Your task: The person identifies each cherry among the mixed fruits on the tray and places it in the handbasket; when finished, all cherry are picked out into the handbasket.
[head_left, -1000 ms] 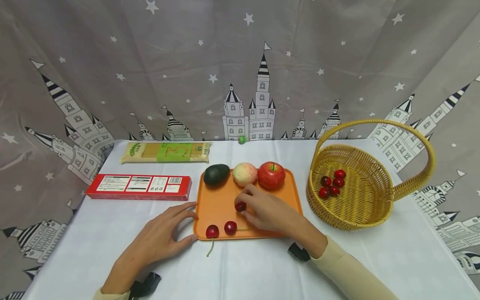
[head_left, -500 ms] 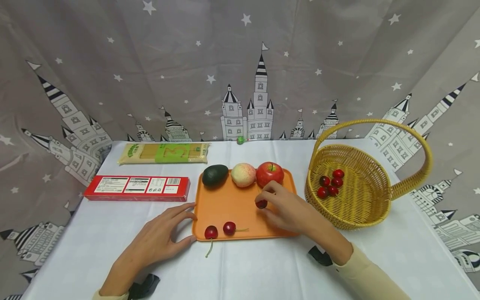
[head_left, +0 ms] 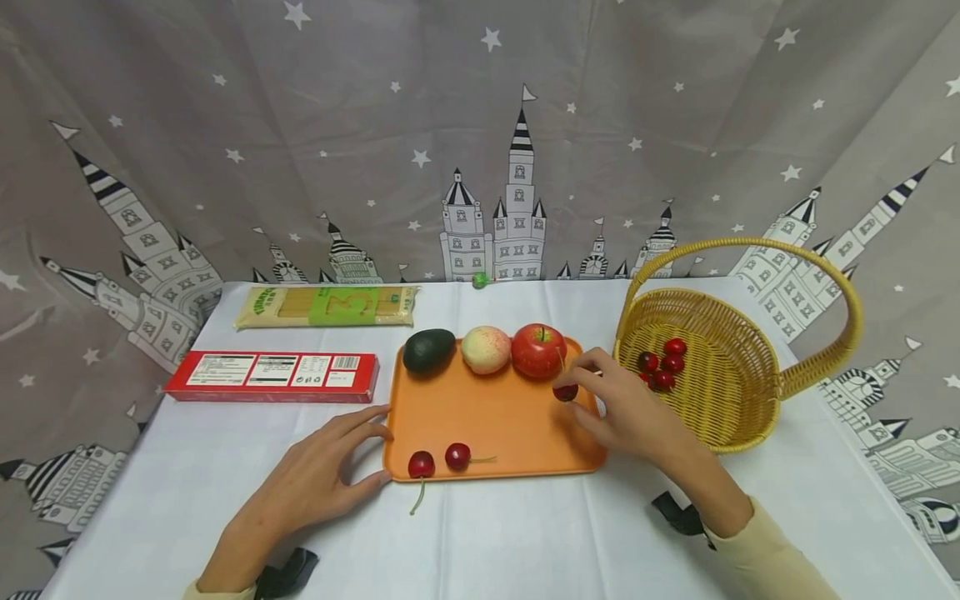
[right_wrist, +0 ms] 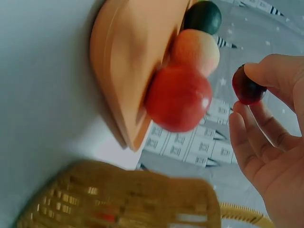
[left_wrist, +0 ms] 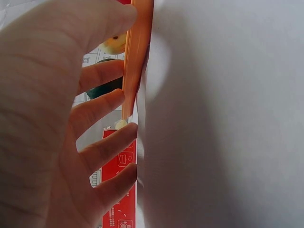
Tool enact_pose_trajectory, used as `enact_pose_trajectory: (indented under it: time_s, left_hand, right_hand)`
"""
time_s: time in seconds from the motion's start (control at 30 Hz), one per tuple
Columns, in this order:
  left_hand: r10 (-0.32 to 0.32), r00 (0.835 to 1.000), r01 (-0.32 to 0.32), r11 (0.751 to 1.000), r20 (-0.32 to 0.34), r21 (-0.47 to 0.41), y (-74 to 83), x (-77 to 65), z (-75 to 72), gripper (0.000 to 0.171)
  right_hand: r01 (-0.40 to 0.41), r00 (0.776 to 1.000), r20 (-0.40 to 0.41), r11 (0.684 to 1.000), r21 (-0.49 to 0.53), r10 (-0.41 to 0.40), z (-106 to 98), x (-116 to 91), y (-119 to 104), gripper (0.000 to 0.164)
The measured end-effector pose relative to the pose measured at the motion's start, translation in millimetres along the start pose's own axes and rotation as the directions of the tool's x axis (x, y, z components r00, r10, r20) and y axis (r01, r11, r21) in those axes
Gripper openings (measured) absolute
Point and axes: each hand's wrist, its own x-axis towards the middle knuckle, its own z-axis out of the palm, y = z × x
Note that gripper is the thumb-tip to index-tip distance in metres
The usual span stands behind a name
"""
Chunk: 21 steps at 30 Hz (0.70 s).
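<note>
My right hand (head_left: 626, 408) pinches a dark red cherry (right_wrist: 249, 85) between thumb and fingertips, raised above the right part of an orange tray (head_left: 495, 425). Fingers spread, my left hand (head_left: 318, 462) touches the tray's left edge; the left wrist view shows its fingertips (left_wrist: 116, 97) against the side. Two more cherries lie near the tray's front edge: one (head_left: 422, 464) with its stem hanging over the rim, the other (head_left: 457, 456) just right of it. Along the back of the tray sit an avocado (head_left: 429, 352), a peach (head_left: 486, 349) and a red apple (head_left: 538, 351).
To the right stands a yellow wicker basket (head_left: 723, 408) with a tall arched handle and several cherries (head_left: 672, 364) inside. A red box (head_left: 273, 377) and a pasta packet (head_left: 327, 307) lie at the left. A small green ball (head_left: 480, 281) is at the back edge.
My right hand has carried the cherry from the tray's middle rightward, toward the basket, and lifted it. The left hand has stayed at the tray's left edge.
</note>
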Motion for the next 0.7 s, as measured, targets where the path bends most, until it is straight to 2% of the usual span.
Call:
enact_pose_trajectory:
  time_s: [0.33,0.7]
  left_hand:
    - [0.005,1.0,-0.005,1.0,-0.008,-0.003,-0.2,-0.3,0.1,0.05]
    - [0.004,1.0,-0.004,1.0,-0.004,-0.006,0.0,0.5,-0.3,0.052]
  right_hand:
    - [-0.008,0.995,-0.096,0.997,-0.076,0.001,-21,-16,19,0.035]
    - [-0.131,0.984,-0.135,0.986,-0.102,0.117,-42,-37,41,0.035]
